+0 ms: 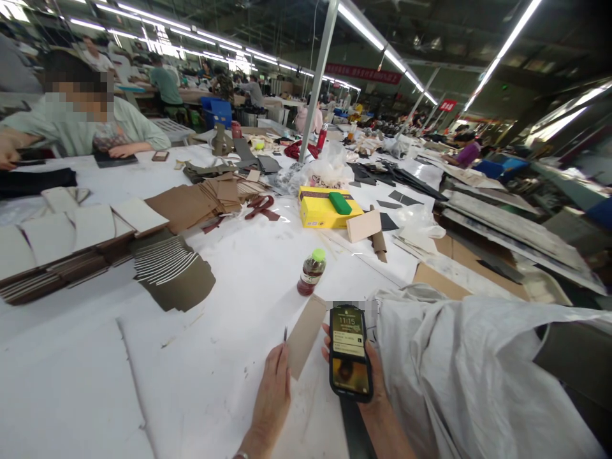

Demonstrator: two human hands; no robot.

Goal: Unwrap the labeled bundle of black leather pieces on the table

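My right hand (377, 376) grips a black phone (350, 352) with its screen lit, held upright just above the white table (229, 357). My left hand (273, 392) is closed on a tan rectangular piece of material (306, 335) and a thin dark tool (285, 333) pokes up beside its fingers. A small bottle of dark liquid with a green cap (311, 272) stands just beyond both hands.
A big grey-white sheet (468, 370) is bunched at the right. Stacks of brown and white cut pieces (95, 245) lie to the left, a yellow box (325, 207) with a green item sits farther back. A seated person (90, 124) works at the far left.
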